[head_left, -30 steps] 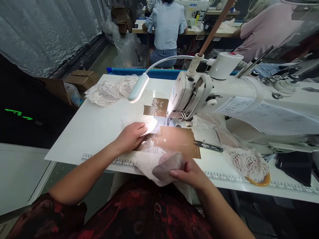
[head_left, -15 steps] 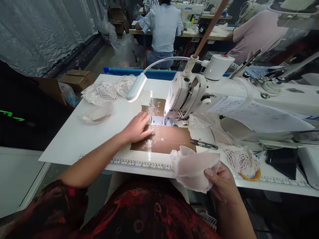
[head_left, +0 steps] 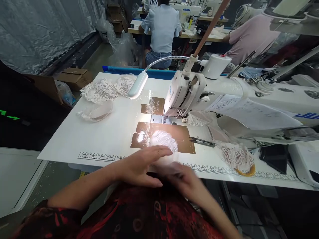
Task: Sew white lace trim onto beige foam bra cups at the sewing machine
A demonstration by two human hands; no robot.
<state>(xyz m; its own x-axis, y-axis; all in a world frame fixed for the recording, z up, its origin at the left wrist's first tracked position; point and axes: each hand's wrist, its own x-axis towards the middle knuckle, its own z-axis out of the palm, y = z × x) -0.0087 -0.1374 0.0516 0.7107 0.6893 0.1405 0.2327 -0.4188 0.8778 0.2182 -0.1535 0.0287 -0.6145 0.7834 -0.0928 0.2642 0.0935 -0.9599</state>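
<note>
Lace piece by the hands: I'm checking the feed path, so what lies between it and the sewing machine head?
In the head view, only brown tape and the metal needle plate lie between the lace piece and the sewing machine head.

R hand (head_left: 185, 179) blurred, grip unclear, lace piece (head_left: 163, 138) partly under L hand (head_left: 142, 164)

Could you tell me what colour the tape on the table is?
Glossy brown tape, clearest in the head view.

Inside a garment sewing workshop: white industrial sewing machine (head_left: 224, 96) with a white gooseneck lamp (head_left: 137, 87) on a white ruler-edged worktable (head_left: 104, 139), a single white lace cup (head_left: 164, 139) in the glare, heaped white lace pieces (head_left: 99, 90), seated workers (head_left: 161, 26) at further machines behind.
</note>
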